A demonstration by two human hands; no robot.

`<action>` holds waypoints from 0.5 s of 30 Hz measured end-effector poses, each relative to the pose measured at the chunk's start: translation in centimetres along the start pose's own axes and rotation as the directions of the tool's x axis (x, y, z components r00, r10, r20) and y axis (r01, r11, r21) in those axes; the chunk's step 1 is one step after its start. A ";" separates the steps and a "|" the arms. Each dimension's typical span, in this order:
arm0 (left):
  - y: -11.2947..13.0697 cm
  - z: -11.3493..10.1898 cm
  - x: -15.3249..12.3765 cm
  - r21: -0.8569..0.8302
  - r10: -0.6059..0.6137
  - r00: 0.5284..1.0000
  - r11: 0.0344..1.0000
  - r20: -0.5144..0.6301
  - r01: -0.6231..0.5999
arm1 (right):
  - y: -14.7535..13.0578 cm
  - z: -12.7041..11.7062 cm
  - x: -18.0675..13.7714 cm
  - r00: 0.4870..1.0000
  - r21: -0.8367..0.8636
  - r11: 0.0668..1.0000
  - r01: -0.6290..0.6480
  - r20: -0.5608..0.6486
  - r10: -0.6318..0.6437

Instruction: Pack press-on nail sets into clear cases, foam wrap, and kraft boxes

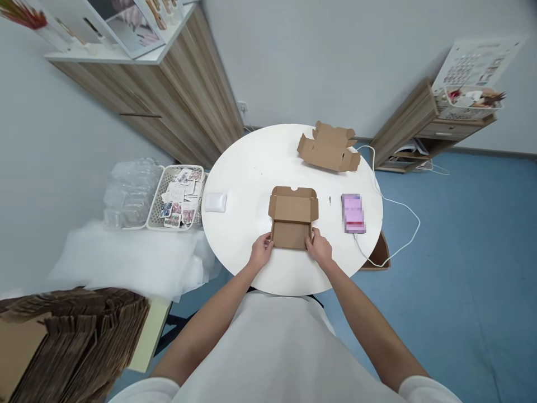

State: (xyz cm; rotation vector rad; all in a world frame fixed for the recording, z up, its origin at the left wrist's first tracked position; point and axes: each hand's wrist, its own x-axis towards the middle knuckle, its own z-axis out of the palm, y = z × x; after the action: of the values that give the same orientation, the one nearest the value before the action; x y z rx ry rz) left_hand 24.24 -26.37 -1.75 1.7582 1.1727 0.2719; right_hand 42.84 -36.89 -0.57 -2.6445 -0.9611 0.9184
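Your left hand [260, 250] and right hand [319, 247] grip opposite sides of the open brown rectangular cardboard box [292, 225]. Uneven squeezing could buckle it.

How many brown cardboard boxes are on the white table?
2: one open box between the left hand and right hand, and one partly unfolded box near the far edge. None there looks hidden.
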 end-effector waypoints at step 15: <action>-3.4 -7.7 0.8 0.129 0.019 0.981 0.992 -0.194 0.006 | -5.5 -0.8 -3.8 0.912 0.236 0.951 0.202 -0.399 -0.095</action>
State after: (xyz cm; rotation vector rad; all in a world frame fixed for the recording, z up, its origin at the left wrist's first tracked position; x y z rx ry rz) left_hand 17.78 -20.90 -0.86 1.8807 1.3498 0.3870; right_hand 38.19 -35.04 3.93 -2.3515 -0.8545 0.4334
